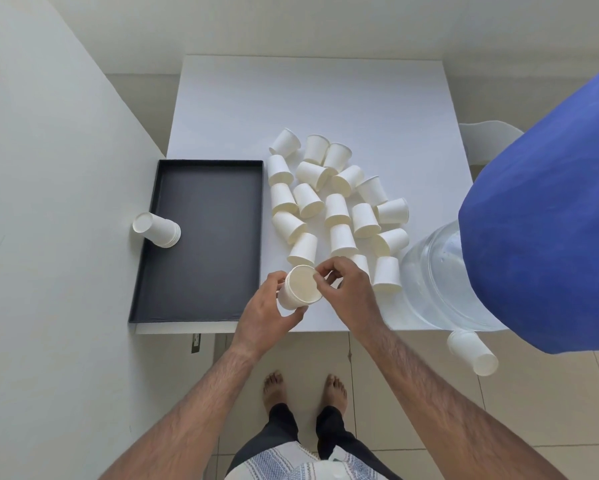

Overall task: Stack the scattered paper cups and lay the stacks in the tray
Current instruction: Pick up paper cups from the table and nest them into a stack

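Several white paper cups stand upside down and scattered on the white table, right of a black tray. One stack of cups stands at the tray's left edge. My left hand grips a short stack of cups just above the table's front edge, its mouth facing up toward me. My right hand pinches the rim of that stack with thumb and fingers.
A clear water bottle with a blue cover fills the right side, at the table's right front corner. Another small cup stack juts out beneath it. A white wall closes the left. My bare feet stand on tiled floor below.
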`<state>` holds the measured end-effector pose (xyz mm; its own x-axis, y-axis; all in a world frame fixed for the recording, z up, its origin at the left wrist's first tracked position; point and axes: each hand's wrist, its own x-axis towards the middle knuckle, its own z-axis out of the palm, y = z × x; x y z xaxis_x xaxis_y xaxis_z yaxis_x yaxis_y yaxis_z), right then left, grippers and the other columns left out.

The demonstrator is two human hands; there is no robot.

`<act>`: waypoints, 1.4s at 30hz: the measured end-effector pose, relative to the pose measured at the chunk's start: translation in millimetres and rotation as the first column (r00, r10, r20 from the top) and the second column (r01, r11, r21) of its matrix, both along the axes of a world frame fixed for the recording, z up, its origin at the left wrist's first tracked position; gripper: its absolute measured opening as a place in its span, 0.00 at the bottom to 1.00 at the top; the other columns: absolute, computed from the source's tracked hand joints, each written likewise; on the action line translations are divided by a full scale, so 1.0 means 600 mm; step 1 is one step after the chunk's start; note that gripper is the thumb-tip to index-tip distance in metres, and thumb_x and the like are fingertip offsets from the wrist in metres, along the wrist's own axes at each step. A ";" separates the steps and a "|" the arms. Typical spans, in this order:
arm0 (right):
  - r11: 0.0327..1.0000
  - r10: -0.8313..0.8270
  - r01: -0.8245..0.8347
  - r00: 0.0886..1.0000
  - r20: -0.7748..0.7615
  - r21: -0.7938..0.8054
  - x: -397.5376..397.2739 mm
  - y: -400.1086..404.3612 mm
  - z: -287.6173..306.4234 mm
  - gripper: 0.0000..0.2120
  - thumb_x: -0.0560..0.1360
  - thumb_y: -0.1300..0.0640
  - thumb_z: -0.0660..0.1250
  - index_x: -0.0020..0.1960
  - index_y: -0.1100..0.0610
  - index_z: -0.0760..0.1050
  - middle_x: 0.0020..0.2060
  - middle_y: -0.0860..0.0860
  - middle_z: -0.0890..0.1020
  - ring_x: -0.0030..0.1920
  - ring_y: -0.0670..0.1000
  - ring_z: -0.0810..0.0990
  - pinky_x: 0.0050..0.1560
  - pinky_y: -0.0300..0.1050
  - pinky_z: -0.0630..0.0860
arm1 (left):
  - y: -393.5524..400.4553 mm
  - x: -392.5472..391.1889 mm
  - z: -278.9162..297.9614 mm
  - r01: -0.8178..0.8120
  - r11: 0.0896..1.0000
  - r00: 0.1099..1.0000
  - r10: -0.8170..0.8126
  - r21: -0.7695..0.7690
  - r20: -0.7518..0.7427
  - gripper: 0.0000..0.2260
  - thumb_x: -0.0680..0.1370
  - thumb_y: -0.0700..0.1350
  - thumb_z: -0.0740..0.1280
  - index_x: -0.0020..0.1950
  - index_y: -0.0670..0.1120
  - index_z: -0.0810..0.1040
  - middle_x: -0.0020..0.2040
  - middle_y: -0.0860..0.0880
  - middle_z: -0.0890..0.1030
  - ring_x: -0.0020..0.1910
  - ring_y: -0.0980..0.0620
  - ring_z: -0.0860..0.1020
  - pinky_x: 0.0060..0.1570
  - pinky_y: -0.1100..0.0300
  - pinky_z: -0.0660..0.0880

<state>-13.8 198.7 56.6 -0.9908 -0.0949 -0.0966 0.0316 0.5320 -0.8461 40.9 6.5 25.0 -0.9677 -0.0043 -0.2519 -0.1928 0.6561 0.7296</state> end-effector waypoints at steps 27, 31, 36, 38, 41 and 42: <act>0.484 0.296 -0.305 0.939 0.174 0.820 -0.075 0.115 -0.081 0.19 0.74 0.54 0.76 0.61 0.57 0.75 0.54 0.56 0.78 0.46 0.60 0.79 0.47 0.55 0.78 | -0.015 0.014 -0.011 -0.117 0.992 0.985 0.111 0.041 0.130 0.30 0.75 0.59 0.79 0.68 0.66 0.63 0.61 0.67 0.76 0.63 0.58 0.78 0.54 0.56 0.75; 0.502 0.292 -0.296 0.943 0.163 0.813 -0.079 0.110 -0.072 0.14 0.74 0.59 0.73 0.58 0.57 0.76 0.52 0.54 0.78 0.43 0.60 0.80 0.42 0.53 0.77 | -0.020 0.016 -0.010 -0.125 0.991 0.984 0.117 0.049 0.137 0.29 0.75 0.59 0.79 0.67 0.66 0.64 0.60 0.69 0.75 0.62 0.59 0.78 0.53 0.57 0.74; 0.562 0.277 -0.265 0.953 0.123 0.783 -0.076 0.119 -0.062 0.07 0.76 0.64 0.68 0.53 0.57 0.77 0.49 0.52 0.79 0.43 0.60 0.81 0.39 0.53 0.76 | -0.019 0.014 -0.007 -0.126 0.990 0.984 0.117 0.060 0.137 0.30 0.75 0.60 0.78 0.69 0.65 0.64 0.64 0.64 0.77 0.64 0.58 0.77 0.55 0.55 0.76; 0.607 0.246 -0.229 0.965 0.094 0.761 -0.073 0.121 -0.054 0.05 0.77 0.64 0.67 0.52 0.57 0.78 0.47 0.51 0.80 0.43 0.59 0.81 0.39 0.53 0.76 | -0.016 0.013 -0.007 -0.123 0.990 0.984 0.114 0.063 0.135 0.30 0.75 0.61 0.78 0.69 0.65 0.64 0.62 0.67 0.76 0.64 0.59 0.77 0.55 0.55 0.76; 0.712 0.177 -0.169 0.983 0.059 0.681 -0.069 0.117 -0.033 0.02 0.80 0.59 0.68 0.52 0.54 0.79 0.47 0.48 0.82 0.44 0.57 0.81 0.41 0.51 0.78 | -0.011 0.012 -0.007 -0.118 0.991 0.986 0.110 0.061 0.126 0.30 0.74 0.61 0.78 0.68 0.67 0.64 0.59 0.73 0.74 0.62 0.61 0.77 0.53 0.57 0.74; 0.774 0.129 -0.138 0.990 0.059 0.618 -0.068 0.115 -0.025 0.01 0.80 0.57 0.69 0.51 0.53 0.79 0.47 0.47 0.83 0.44 0.54 0.82 0.42 0.51 0.78 | -0.010 0.012 -0.007 -0.115 0.992 0.987 0.107 0.058 0.123 0.30 0.74 0.61 0.78 0.68 0.67 0.64 0.59 0.74 0.73 0.61 0.60 0.77 0.53 0.57 0.74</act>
<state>-54.8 267.8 41.4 -0.9709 -0.1411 -0.1933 -0.0705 0.9405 -0.3323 48.2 0.4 21.0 -0.9251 -0.0901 -0.3689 -0.3503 0.5778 0.7372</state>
